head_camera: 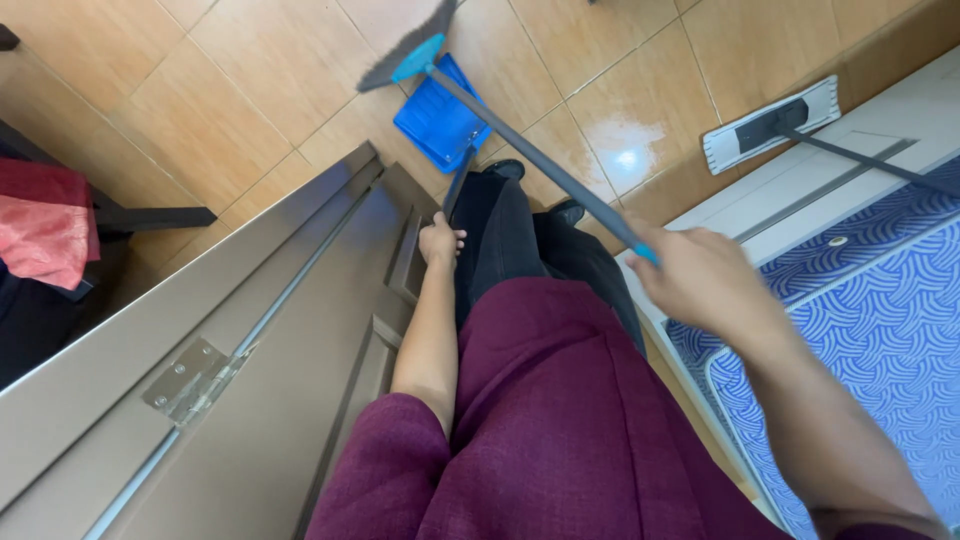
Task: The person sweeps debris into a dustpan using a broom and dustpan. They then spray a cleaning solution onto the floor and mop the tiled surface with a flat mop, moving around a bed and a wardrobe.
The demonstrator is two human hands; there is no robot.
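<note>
The broom (pixel 530 150) is the biggest thing I have in hand: a long grey pole running from my right hand (pixel 700 275) at the near right up and leftward to its bristle head at the far edge of the tiled floor (pixel 230 90). My right hand is wrapped fully closed around the pole's upper end, just by a blue band on the shaft. I judge it light and stiff, a thin tube that will swing easily but lever hard against the wrist if I hold only the tip; a grip lower down the shaft would give more control over the head. The bristles look soft and will bend under pressure.

The blue dustpan (pixel 437 115) sits flat on the tiles just this side of the broom head, touching or nearly touching it. Its dark upright handle (pixel 458 185) rises toward my left hand (pixel 440 240), which is curled shut around the top of it, close against the grey door (pixel 250 330) on my left. The pan looks like thin plastic, light and a little flexible, smooth enough to skate on glossy tile, so it wants a steady downward hold through the handle.

Farther right, a flat mop (pixel 770 125) lies on the floor with its pole running off to the right, well apart from both hands. A blue patterned mat (pixel 880 310) lies near right.
</note>
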